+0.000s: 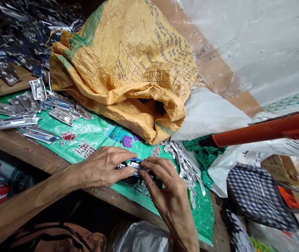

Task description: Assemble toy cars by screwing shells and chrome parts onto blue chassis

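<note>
My left hand [104, 167] and my right hand [165, 190] meet over a green woven sheet [91, 134] on a wooden bench. Both pinch a small part [133, 164] with a shiny metal strip and blue and black pieces, held between the fingertips. My left fingers close on its left end, my right fingers on its right end. A small purple plastic piece [127, 141] lies just beyond the hands. A heap of small metal strips [185, 161] lies to the right of my right hand.
A yellow woven sack [123, 66] lies open behind the hands. Several shiny metal plates [37, 108] are scattered at the left, with a darker pile beyond. An orange bar [267, 129] crosses at the right above a checked bag [259, 196] and plastic sheeting.
</note>
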{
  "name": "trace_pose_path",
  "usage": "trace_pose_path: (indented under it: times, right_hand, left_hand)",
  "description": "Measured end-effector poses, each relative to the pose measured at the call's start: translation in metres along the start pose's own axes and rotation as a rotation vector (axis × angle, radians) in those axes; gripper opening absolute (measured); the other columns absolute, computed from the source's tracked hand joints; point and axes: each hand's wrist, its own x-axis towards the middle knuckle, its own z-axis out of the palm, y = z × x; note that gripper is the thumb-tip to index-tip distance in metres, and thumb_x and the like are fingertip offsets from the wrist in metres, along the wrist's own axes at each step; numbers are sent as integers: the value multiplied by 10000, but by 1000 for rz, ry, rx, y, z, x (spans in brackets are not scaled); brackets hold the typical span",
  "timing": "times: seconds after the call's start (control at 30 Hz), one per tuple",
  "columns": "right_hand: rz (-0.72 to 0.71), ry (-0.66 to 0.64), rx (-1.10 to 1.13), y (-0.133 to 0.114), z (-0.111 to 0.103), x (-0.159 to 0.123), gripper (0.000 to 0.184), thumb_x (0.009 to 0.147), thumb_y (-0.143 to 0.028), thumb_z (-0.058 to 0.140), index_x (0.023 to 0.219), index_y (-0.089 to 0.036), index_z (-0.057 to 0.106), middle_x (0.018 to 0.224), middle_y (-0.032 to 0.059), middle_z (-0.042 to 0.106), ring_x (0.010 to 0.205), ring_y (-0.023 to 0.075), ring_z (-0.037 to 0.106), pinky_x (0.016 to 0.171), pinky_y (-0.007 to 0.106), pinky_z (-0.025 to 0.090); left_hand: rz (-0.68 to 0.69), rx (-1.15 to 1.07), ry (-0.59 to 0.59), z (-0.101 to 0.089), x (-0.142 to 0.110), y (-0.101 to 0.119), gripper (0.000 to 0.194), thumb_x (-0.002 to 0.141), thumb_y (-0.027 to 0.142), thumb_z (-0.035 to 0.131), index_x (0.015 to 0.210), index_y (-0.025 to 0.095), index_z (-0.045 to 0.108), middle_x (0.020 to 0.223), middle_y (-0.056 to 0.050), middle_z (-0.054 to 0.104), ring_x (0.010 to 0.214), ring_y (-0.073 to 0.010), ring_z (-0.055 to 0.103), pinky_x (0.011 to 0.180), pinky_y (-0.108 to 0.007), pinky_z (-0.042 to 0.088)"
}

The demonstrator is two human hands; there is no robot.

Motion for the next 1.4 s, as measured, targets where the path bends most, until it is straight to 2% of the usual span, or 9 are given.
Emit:
trace_pose_path:
  times: [0.13, 0.3, 0.43, 0.63, 0.87, 1.03, 1.17, 1.27, 1.4]
  right_hand:
    - [109, -23, 211, 9, 8, -9, 234, 951, -150, 629, 1132, -260, 730, 1137, 66, 665, 1058, 168, 652, 880, 318, 552]
    - [169, 15, 364, 13, 14, -8, 194, 907, -176, 694, 1045, -285, 777, 1014, 37, 646, 944, 162, 656, 784, 297, 544]
    - [166, 25, 348, 12, 14, -5, 204, 909, -172, 681, 1035, -294, 785, 964, 34, 642, 913, 168, 645, 789, 320, 528]
    - [133, 39, 346, 10, 16, -7, 168, 907, -165, 681, 983, -280, 778, 937, 31, 639, 910, 172, 627, 820, 334, 509]
    - [70, 54, 336, 14, 16, -20, 327, 938, -121, 619, 1170, -322, 733, 1050, 37, 659, 1010, 168, 622, 875, 335, 522]
    - [60, 145, 272, 15, 24, -39, 451, 922, -143, 659, 1332, -332, 643, 1190, 53, 692, 1133, 194, 634, 988, 379, 529]
    - [47, 253, 278, 13, 34, -39, 353, 940, -114, 613, 1227, -301, 698, 1128, 57, 717, 1096, 187, 657, 962, 373, 556]
    - [46, 277, 280, 11, 38, -35, 330, 941, -118, 605, 1204, -290, 707, 1110, 59, 729, 1073, 185, 670, 946, 371, 568]
    - [-2, 312, 320, 13, 32, -40, 350, 920, -122, 632, 1234, -262, 694, 1159, 67, 753, 1112, 189, 681, 986, 375, 553]
  left_hand:
    - [37, -9, -7, 0, 0, -1, 407, 1026, 397, 523, 1333, 155, 635, 1238, -127, 736, 1142, -304, 705, 977, -432, 563]
    - [59, -39, -80, -4, -1, -1, 525, 954, 470, 647, 1370, 156, 583, 1261, -122, 710, 1145, -301, 687, 954, -404, 551]
    - [3, -31, -77, -4, -2, -1, 509, 979, 469, 606, 1382, 161, 572, 1320, -121, 686, 1236, -311, 639, 1017, -428, 512]
    - [-16, -54, -77, -3, -2, -1, 467, 1010, 467, 517, 1359, 171, 610, 1301, -103, 703, 1222, -284, 642, 1037, -405, 490]
    - [-254, -181, -101, -6, 2, 6, 416, 933, 458, 583, 1304, 302, 692, 1324, -4, 711, 1258, -278, 611, 1103, -399, 430]
    - [-284, -213, -108, -8, 5, 6, 429, 907, 467, 596, 1294, 314, 701, 1325, 5, 711, 1257, -281, 608, 1095, -391, 437]
    - [-271, -196, -114, -9, 4, 4, 437, 916, 491, 598, 1300, 309, 697, 1336, -11, 704, 1246, -280, 618, 1104, -404, 441]
    - [-278, -212, -122, -11, 4, 5, 442, 922, 507, 595, 1299, 302, 701, 1330, -25, 709, 1230, -283, 637, 1091, -403, 468]
    - [-368, -254, -92, -10, 6, 11, 475, 885, 584, 626, 1268, 320, 721, 1301, -2, 727, 1225, -326, 646, 1085, -425, 484]
